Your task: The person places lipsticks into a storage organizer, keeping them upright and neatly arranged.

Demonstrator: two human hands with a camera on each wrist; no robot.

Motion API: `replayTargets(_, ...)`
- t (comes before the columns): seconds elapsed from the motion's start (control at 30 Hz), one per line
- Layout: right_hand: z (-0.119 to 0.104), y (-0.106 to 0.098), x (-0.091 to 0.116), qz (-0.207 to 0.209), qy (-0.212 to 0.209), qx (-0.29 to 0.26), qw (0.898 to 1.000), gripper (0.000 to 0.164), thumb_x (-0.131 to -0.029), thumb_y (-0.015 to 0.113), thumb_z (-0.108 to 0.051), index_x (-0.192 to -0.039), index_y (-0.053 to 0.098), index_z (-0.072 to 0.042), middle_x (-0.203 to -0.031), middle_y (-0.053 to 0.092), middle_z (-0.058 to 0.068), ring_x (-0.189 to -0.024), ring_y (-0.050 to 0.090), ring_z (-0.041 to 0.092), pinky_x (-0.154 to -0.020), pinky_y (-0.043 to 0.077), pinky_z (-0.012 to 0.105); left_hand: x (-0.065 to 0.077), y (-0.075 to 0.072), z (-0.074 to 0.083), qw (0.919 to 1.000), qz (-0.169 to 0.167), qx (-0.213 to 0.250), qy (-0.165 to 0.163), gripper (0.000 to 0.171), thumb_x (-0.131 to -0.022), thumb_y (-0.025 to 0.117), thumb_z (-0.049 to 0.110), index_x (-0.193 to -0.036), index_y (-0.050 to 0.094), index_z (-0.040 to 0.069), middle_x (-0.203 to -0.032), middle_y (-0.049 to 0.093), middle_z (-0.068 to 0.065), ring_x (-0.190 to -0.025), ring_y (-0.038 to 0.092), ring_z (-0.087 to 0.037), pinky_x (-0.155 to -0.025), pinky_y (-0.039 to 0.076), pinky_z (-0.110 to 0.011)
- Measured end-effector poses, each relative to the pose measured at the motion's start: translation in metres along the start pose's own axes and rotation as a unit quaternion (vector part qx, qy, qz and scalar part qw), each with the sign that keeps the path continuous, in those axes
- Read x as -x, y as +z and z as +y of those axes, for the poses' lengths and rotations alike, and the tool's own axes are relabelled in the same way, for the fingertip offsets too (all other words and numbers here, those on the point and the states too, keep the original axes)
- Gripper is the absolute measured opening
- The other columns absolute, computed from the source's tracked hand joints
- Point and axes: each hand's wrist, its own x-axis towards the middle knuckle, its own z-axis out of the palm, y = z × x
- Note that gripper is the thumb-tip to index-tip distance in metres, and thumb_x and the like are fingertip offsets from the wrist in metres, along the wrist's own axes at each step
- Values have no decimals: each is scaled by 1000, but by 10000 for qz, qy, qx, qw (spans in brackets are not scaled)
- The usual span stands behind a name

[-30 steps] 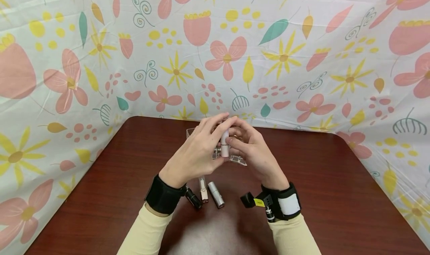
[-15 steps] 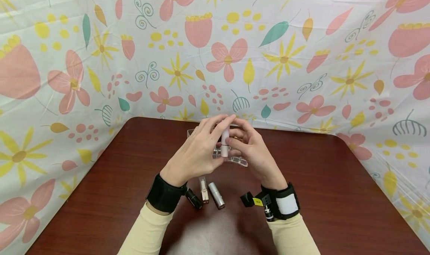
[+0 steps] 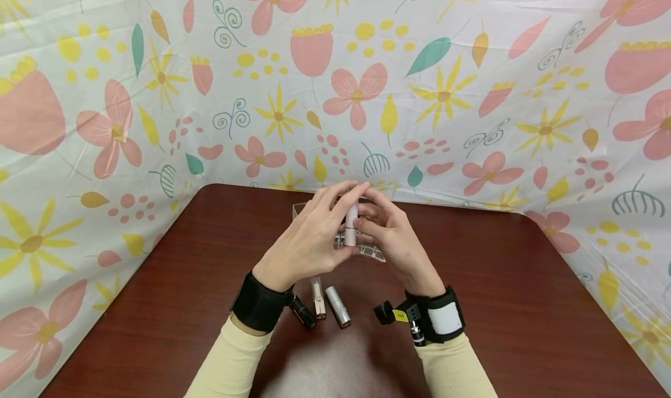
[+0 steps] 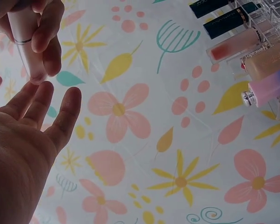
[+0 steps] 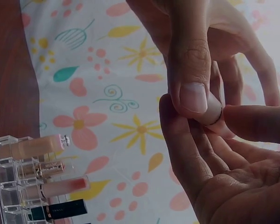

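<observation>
A pale pink lipstick tube [image 3: 350, 233] with a thin metallic ring stands almost upright between both hands, raised over the table. My left hand [image 3: 309, 243] holds it with the thumb near its lower end and the index finger arched to its top. On the other side, my right hand [image 3: 402, 246] pinches it, thumb near the ring. In the right wrist view, a thumb covers part of the tube [image 5: 214, 108]. The left wrist view has fingertips touching the rounded tube end [image 4: 35, 65]. Its cap is on, and much of the far side is hidden by fingers.
Behind the hands stands a clear acrylic organizer [image 3: 373, 253], holding several lip products [image 5: 56, 191]. Nearer on the dark red-brown table [image 3: 498, 305] lie a black lipstick [image 3: 302, 312], a pale gold one with a clear end [image 3: 318, 305] and a silver one [image 3: 338, 307]. Flowered cloth [image 3: 445, 153] hangs behind.
Both hands keep their hold on the lipstick tube with barely any movement. The head view has tilted very slightly.
</observation>
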Motion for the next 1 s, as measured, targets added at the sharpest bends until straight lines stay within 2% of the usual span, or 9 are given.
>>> replayTargets(0.2,2,-1,-1,-76,135,-81,9998,55,-103,54,-6,-154,41,-22,-122,69,3,-103,71,16,-82,60,31,1,2,-1,9999,-80,-19,-92,106,-75,88,24,-162,26,19,-153,43,-8,-134,46,-26,-112,42,-36)
replayTargets(0.3,2,-1,-3,-8,201,119,9997,56,-102,55,-7,-154,40,-24,-122,69,4,-101,72,17,-82,61,33,1,2,-2,9998,-125,-72,-127,105,-77,87,24,-162,25,19,-153,43,-8,-133,47,-24,-111,42,-35)
replayTargets(0.5,7,-1,-8,-68,173,552,9983,57,-101,57,-7,-153,41,-26,-119,70,3,-96,70,15,-74,60,33,2,3,-4,9995,-207,-166,-166,100,-80,81,21,-162,25,18,-153,44,-8,-129,48,-24,-107,44,-34)
replayTargets(0.8,7,-1,-8,-55,228,596,9979,56,-102,57,-8,-152,41,-30,-125,65,9,-97,69,18,-73,61,35,3,5,-6,9988,-258,-337,-245,100,-79,83,24,-162,26,20,-153,44,-8,-131,49,-25,-109,44,-36)
replayTargets(1.0,10,-3,-9,-12,327,398,9987,59,-103,56,-9,-155,37,-32,-124,63,7,-95,69,16,-75,61,35,3,7,-7,9983,-335,-393,-251,102,-78,85,21,-162,27,20,-154,43,-9,-132,50,-26,-108,46,-38)
